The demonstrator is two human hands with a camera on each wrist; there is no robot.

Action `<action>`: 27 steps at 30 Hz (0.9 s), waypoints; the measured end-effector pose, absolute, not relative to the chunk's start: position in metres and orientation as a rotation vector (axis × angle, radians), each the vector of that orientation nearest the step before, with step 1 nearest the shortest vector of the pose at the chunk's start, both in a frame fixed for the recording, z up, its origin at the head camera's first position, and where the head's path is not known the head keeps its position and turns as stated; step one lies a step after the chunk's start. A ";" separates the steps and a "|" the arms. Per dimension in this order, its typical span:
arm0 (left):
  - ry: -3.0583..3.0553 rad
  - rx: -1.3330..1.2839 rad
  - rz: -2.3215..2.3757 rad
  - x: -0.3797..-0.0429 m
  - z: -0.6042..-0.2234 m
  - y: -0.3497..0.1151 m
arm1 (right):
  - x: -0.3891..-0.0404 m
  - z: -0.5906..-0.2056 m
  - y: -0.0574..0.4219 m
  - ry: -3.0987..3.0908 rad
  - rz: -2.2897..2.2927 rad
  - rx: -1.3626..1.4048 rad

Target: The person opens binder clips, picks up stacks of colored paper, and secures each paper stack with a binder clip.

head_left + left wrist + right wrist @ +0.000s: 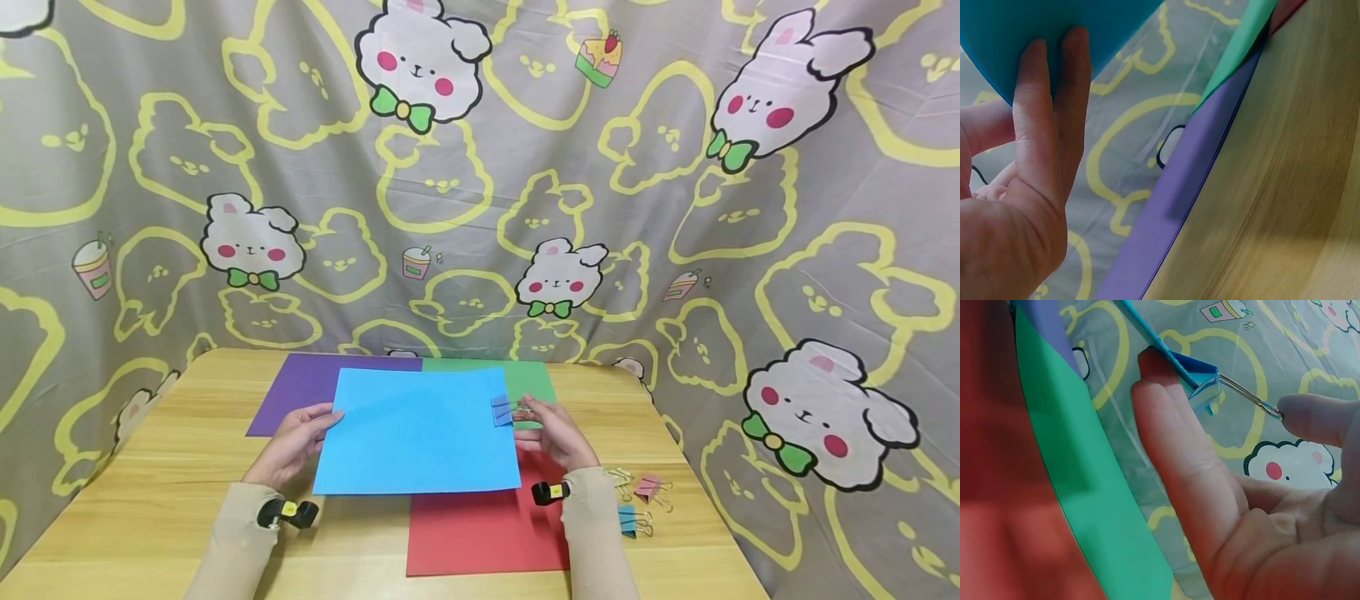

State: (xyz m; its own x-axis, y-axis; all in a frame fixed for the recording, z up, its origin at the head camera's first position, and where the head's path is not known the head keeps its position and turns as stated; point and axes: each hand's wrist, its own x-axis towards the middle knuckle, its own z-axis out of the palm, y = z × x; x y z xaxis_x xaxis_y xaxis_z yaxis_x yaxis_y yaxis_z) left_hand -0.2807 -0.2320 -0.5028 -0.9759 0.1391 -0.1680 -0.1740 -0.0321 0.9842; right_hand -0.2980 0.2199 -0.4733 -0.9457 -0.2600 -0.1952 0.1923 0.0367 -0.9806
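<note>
A bright blue sheet of paper point(420, 433) is held up above the table, slightly tilted. My left hand point(296, 442) pinches its left edge, thumb in front and fingers point(1034, 119) behind. A blue-purple binder clip point(502, 411) sits on the right edge, its wire handles pointing right. At that edge, my right hand point(553, 433) holds the clip: the thumb point(1310, 415) touches the ends of the wire handles point(1250, 397), and outstretched fingers point(1175, 440) reach to the sheet's edge. The back of the sheet is mostly hidden from the head view.
On the wooden table point(150, 500) lie a purple sheet point(288, 387), a green sheet point(536, 379) and a red sheet point(480, 537), partly under the blue one. Right of my right wrist are blue point(627, 520), pink point(648, 487) and yellowish point(619, 477) binder clips. A patterned curtain point(465, 250) hangs behind.
</note>
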 end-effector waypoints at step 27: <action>2.026 0.004 2.129 -0.279 -0.500 -0.243 | -0.295 -0.474 0.206 1.946 -1.950 -0.145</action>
